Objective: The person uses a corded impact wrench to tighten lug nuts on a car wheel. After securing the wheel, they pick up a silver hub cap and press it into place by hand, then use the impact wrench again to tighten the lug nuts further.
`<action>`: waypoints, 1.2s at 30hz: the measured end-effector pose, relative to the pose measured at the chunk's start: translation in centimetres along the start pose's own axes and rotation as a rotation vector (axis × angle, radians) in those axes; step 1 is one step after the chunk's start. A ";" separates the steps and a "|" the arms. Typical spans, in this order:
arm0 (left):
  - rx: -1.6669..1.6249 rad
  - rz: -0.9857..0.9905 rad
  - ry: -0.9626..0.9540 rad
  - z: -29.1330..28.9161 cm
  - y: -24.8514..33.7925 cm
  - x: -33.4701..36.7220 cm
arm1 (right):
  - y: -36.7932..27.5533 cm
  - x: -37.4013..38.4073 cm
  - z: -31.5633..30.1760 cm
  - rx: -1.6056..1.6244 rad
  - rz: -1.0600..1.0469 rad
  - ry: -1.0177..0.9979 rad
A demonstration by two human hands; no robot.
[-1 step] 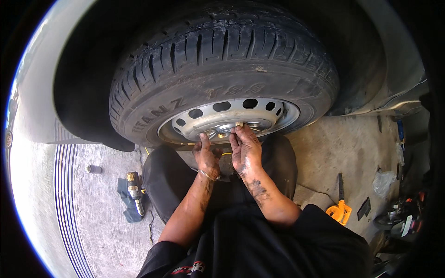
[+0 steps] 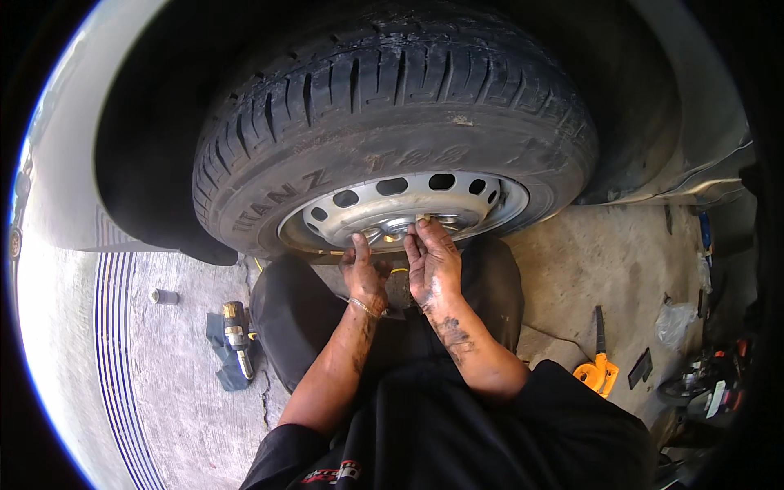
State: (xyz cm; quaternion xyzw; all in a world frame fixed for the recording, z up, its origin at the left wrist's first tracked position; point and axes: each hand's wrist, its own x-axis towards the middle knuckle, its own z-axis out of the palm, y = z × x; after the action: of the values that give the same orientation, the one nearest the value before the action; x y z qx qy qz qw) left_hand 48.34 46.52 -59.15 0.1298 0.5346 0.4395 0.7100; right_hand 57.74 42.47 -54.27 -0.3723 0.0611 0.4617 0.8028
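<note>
A car wheel stands before me, its black tire (image 2: pixel 384 139) around a silver steel rim (image 2: pixel 416 192) with oval holes. Both my hands reach to the hub from below. My right hand (image 2: pixel 435 265) pinches a small brass-coloured lug nut (image 2: pixel 424 217) at the right side of the hub, mostly covered by the thumb and fingertips. Lower on the left, my left hand (image 2: pixel 364 276) is closed with the thumb raised against the rim's lower part. Whatever its fingers hold, if anything, is hidden. Dark grease marks both hands.
Left on the concrete, a metal socket (image 2: pixel 165 297) lies near an impact wrench (image 2: pixel 237 336) on a dark cloth. A drain grate (image 2: pixel 114 343) runs beyond them. To the right are an orange blower (image 2: pixel 599 374), a dark flat object (image 2: pixel 641 367), a clear plastic bag (image 2: pixel 676 321) and piled parts.
My right thumb and fingertips have shifted slightly at the lug nut, covering more of it. My left hand stays in place.
</note>
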 end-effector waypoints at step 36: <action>0.019 0.062 0.013 0.5 -0.8 1.6 | -0.1 1.7 -0.3 0.311 0.228 -0.094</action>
State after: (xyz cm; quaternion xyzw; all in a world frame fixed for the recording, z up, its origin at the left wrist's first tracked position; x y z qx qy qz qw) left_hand 49.19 47.39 -60.46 0.1499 0.5391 0.4571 0.6913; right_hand 58.82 43.38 -55.20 -0.2125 0.1359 0.5517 0.7950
